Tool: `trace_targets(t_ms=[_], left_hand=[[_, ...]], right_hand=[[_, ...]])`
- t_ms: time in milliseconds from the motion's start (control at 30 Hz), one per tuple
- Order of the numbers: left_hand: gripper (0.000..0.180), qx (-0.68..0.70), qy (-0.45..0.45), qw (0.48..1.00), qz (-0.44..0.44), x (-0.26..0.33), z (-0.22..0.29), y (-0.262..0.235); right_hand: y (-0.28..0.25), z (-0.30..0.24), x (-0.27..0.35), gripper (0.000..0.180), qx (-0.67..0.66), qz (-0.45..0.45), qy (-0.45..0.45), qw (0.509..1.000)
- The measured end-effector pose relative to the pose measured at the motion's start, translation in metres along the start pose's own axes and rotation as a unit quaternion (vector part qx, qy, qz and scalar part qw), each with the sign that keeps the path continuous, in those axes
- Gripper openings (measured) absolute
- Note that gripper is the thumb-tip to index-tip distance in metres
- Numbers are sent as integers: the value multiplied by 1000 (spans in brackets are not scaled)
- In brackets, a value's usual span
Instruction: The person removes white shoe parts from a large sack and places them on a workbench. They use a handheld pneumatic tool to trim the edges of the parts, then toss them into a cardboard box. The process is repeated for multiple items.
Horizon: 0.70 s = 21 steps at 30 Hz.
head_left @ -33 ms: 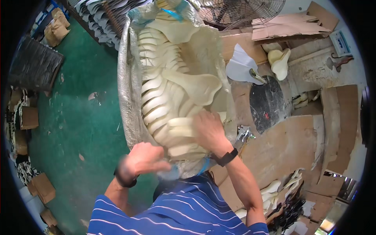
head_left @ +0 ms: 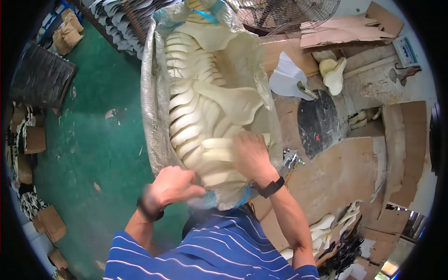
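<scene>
A big clear plastic sack [head_left: 154, 107] stands open in front of me, packed with rows of cream sole-shaped pieces [head_left: 196, 116]. My left hand [head_left: 173, 185] is closed on the sack's near rim, bunching the plastic by a blue tie [head_left: 242, 198]. My right hand [head_left: 249, 153] reaches into the sack from the right, its fingers wrapped around a small stack of the cream pieces [head_left: 218, 148] at the near end. Each wrist carries a black band. My blue striped shirt fills the bottom of the view.
A green floor [head_left: 88, 149] with cardboard boxes [head_left: 35, 140] lies to the left. On the right is a workbench with a brown board [head_left: 336, 172], a black round pad [head_left: 319, 121], white cut pieces [head_left: 287, 74] and a metal tool [head_left: 291, 159]. A fan [head_left: 289, 14] stands behind.
</scene>
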<state>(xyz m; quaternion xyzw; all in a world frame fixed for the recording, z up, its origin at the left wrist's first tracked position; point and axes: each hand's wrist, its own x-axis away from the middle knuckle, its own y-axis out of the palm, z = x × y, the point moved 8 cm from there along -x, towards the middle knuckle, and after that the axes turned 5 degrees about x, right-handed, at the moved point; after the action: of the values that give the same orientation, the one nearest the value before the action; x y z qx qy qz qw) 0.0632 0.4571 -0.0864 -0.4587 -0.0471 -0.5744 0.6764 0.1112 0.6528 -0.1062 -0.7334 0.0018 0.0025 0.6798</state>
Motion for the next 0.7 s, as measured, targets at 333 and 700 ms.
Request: trace_targets(t_ms=[333, 700], left_hand=[[51, -85, 46, 994, -42, -45, 4, 72], [60, 109, 48, 990, 72, -39, 38, 53]], right_hand=[[-31, -9, 29, 90, -58, -37, 11, 998], [-44, 19, 67, 104, -95, 5, 59, 994]])
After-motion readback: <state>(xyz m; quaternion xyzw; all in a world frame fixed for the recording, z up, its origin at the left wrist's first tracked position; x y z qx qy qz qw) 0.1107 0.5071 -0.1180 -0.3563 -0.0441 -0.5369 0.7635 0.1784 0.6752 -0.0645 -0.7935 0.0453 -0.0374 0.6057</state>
